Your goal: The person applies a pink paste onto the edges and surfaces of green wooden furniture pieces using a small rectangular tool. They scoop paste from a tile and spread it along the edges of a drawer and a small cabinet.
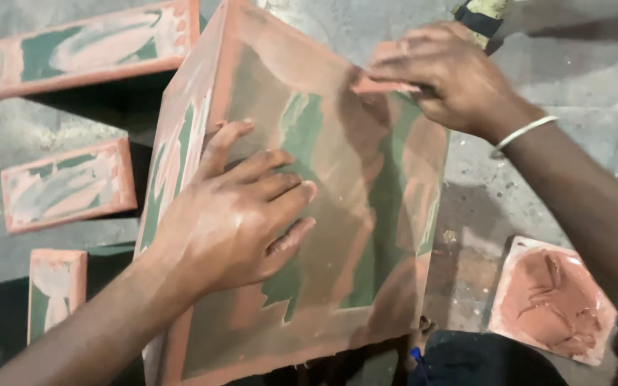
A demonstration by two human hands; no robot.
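Head view, looking down. Large green box [309, 193] smeared with reddish-brown putty fills the centre, tilted, one corner toward the camera; its lower edge is cut off by the frame bottom.

Left hand [234, 214]: flat on the box's top face, fingers slightly spread, palm pressing down. It covers part of the face beneath.

Right hand [445, 75]: at the upper right edge of the box, fingers bunched together, pinching a thin putty-coated scraper [384, 86]. Only a strip of the blade shows; the rest is hidden under the fingers. Metal bangle [523, 132] on the wrist.

Surroundings: four smaller putty-coated bricks [94, 46] on the grey floor [581, 86] to the left, the lower ones cut by the frame edge. Square tile [553, 300] loaded with putty, lower right. Dark object at bottom centre too indistinct to identify.
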